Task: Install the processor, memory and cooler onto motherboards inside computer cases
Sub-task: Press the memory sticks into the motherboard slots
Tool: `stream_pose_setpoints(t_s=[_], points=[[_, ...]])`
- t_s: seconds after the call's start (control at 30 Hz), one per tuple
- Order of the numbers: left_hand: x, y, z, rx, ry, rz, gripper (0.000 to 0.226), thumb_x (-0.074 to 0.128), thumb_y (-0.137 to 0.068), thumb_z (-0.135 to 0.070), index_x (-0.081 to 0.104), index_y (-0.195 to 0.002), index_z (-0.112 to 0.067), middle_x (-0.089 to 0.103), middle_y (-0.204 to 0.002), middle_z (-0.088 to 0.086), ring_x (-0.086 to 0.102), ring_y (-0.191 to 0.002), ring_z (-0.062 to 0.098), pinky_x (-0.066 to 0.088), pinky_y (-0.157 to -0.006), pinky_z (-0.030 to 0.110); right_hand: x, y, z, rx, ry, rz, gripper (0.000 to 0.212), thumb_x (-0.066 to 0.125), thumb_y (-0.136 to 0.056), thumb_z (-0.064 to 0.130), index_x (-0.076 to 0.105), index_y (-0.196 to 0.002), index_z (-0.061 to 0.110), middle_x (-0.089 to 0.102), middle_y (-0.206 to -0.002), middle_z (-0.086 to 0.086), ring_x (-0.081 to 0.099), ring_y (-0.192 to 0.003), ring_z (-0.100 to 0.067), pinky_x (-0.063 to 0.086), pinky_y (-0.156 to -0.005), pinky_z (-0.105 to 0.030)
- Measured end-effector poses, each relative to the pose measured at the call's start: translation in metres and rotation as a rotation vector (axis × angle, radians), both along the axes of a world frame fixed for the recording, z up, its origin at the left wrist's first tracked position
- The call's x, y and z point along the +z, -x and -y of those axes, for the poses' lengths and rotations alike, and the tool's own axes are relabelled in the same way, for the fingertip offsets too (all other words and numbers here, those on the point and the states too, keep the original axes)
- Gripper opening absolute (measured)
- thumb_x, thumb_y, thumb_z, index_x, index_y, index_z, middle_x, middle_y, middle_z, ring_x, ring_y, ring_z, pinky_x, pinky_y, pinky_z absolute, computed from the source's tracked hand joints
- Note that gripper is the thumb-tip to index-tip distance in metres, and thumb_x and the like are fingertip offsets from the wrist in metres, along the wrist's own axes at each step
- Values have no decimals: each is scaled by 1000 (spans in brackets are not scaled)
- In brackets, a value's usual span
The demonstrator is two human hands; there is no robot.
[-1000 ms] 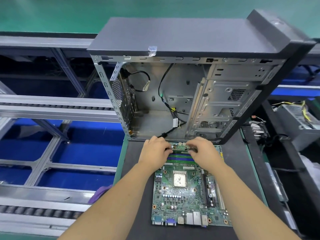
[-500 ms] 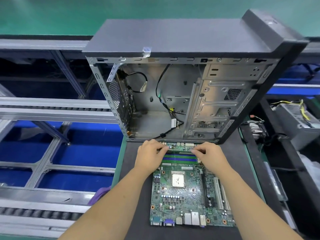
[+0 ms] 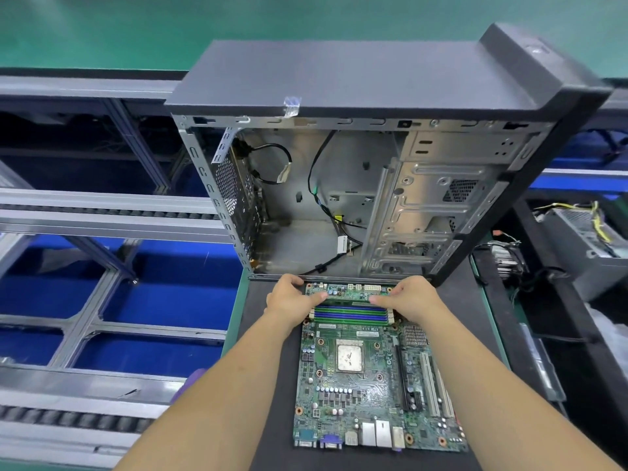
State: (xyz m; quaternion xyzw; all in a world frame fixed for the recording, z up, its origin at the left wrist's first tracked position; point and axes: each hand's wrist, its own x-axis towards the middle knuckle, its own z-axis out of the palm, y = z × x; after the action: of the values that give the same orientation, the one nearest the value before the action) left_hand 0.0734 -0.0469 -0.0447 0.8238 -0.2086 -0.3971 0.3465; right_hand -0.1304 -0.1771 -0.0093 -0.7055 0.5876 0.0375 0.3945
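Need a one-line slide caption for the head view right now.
Both hands, left and right, press a memory stick at the motherboard's far edge, before the open case.

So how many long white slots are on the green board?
2. Both lie side by side near the motherboard's right edge: one white slot just right of the black slot, the other nearer the edge. The forearm may hide more.
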Motion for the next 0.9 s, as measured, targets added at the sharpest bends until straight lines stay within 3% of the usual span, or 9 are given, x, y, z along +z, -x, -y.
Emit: stream_pose_setpoints(t_s=[0.07, 0.17, 0.37, 0.5, 0.53, 0.57, 0.6, 0.7, 0.9], points=[[-1, 1, 2, 11, -14, -10, 58, 87, -68, -48, 50, -109, -26, 58, -109, 5, 53, -117, 30, 44, -103, 47, -1, -2, 4, 11, -33, -25, 59, 86, -75, 52, 70, -75, -5, 71, -79, -18, 68, -86, -34, 52, -78, -40], [-1, 1, 4, 21, -45, -29, 57, 87, -69, -46, 49, -107, -27, 56, -118, 10, 53, -115, 29, 45, -103, 47, -1, -4, 7, 17, -70, -46, 85, 86, -74, 55, 65, -122, -11, 65, -128, -25, 64, -117, -35, 51, -102, -46], [2, 0, 7, -24, -109, -10, 54, 84, -73, -47, 46, -106, -26, 54, -119, 7, 48, -119, 27, 43, -105, 45, -4, -6, 10, 24, -67, -81, 85, 88, -72, 55, 66, -118, -12, 67, -123, -25, 67, -111, -34, 54, -93, -44], [7, -1, 9, -81, -149, -13, 57, 79, -78, -47, 49, -119, -21, 53, -128, 8, 45, -125, 29, 40, -108, 46, -5, -6, 6, 58, -75, -96, 61, 83, -79, 53, 68, -83, -6, 73, -101, -21, 69, -90, -28, 45, -72, -31], [8, -1, 9, -82, -153, -29, 61, 79, -78, -48, 49, -124, -21, 52, -131, 8, 43, -127, 29, 38, -110, 45, -4, -6, 5, 51, -85, -81, 59, 82, -80, 52, 65, -82, -4, 52, -88, -2, 67, -89, -27, 46, -74, -33], [11, 0, 8, -65, -152, -63, 66, 79, -78, -49, 48, -129, -21, 50, -135, 8, 42, -129, 29, 36, -111, 45, -1, -7, 4, 33, -110, -65, 59, 83, -81, 51, 67, -92, -5, 61, -133, -18, 65, -92, -27, 48, -78, -34], [14, 1, 8, -41, -149, -102, 74, 80, -76, -51, 46, -133, -20, 48, -139, 8, 39, -132, 29, 34, -112, 45, 2, -8, 2, 19, -139, -43, 63, 83, -80, 51, 65, -109, -3, 65, -113, -19, 62, -99, -28, 47, -81, -34], [24, 3, 11, -4, -151, -164, 98, 81, -69, -60, 38, -144, -15, 41, -149, 8, 33, -139, 30, 32, -113, 45, 18, -24, 1, 72, -247, -90, 108, 79, -78, 63, 34, -154, 1, 43, -155, -15, 49, -136, -33, 47, -98, -38], [30, 17, 17, -24, -276, 62, 95, 84, -66, -58, 42, -140, -15, 43, -145, 5, 32, -135, 29, 38, -109, 44, 18, -47, -6, 270, -135, -426, 112, 59, -74, 88, 41, -152, 9, 42, -157, -13, 37, -145, -35, 37, -117, -44]])
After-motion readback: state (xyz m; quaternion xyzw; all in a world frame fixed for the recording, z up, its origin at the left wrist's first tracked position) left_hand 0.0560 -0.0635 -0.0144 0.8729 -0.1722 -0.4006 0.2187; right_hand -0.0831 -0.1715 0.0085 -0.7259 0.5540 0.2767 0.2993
